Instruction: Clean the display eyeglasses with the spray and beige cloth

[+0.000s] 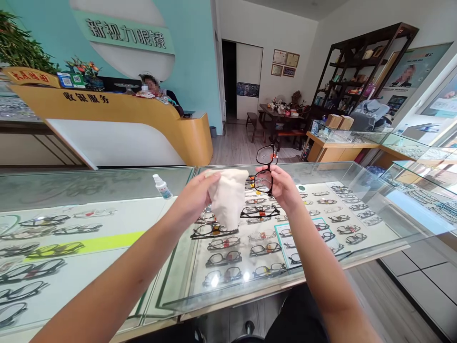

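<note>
My left hand (195, 194) pinches a soft white cloth (229, 196) by its upper left corner, and the cloth hangs down over the glass counter (171, 276). In my right hand (284, 190) is a pair of dark-framed eyeglasses (263, 182), gripped near the middle and turned on end, one lens above the other. Cloth and eyeglasses are close together, with a narrow gap between them. Below my hands, dark eyeglasses (259, 211) and a second dark pair (214, 231) lie on the counter. Left of my left hand is a small white spray bottle (162, 186).
Inside the display case, rows of eyeglasses (223, 257) show through the glass. A yellow-and-white reception desk (117, 136) stands across the room, with a person (152, 85) behind it. At the back right are a wooden table (280, 116) and a dark shelf (335, 71).
</note>
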Tool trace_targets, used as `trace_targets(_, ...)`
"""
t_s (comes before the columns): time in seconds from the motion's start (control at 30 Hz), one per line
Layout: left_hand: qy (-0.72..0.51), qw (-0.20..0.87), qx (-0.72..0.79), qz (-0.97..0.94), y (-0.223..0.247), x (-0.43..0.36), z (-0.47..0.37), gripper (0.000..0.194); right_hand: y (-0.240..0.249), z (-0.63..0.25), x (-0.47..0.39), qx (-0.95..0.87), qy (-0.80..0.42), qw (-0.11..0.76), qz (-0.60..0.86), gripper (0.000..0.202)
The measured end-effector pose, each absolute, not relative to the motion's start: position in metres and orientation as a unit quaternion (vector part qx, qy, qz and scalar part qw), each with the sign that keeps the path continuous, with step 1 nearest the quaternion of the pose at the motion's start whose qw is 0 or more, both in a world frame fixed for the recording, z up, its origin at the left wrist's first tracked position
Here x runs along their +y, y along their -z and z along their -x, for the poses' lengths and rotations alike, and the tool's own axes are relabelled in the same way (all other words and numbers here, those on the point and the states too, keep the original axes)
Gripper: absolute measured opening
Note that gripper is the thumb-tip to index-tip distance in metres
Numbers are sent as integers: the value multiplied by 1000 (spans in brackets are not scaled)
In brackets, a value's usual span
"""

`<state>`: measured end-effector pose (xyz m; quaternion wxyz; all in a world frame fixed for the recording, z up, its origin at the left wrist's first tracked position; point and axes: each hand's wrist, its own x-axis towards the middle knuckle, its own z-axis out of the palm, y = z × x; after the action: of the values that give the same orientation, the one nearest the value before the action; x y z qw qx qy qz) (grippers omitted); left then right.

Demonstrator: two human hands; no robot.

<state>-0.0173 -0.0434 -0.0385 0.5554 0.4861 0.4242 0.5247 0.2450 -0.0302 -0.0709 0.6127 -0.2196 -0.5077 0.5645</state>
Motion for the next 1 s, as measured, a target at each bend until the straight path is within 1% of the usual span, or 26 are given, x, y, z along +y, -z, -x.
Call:
trace_targets(0.07,-531,549,424,-487,25,-33,20,39,70,-241,-33,-513,-567,604,224,28)
trace_targets(0.17,-544,523,425,-500,11,-21,20,27,71,-234,-38,-508,-585,594,216,28)
trace_targets(0.27,-554,507,433,-500,6,-15,15,22,73,-227,-42,-498,-610,580,210,32)
trace_targets(0.5,-542,519,449,-485,19,-19,1,29,82,-207,-49,-505,-631,544,224,37)
trace_targets(0.67,-530,526,409,-524,20,-28,-5,41,82,-192,-45,-504,-608,556,257,46)
trace_targets(0.77,-543,507,385,-547,16,-31,-1,43,69,-183,-43,-526,-581,568,251,40)
trace_targets(0.87,-561,490,359,-563,10,-32,6,47,46,-175,-43,-572,-545,561,248,33)
trace_targets(1.0,-596,435,335,-586,2,-31,19,46,17,-165,-43,-618,-517,534,258,33)
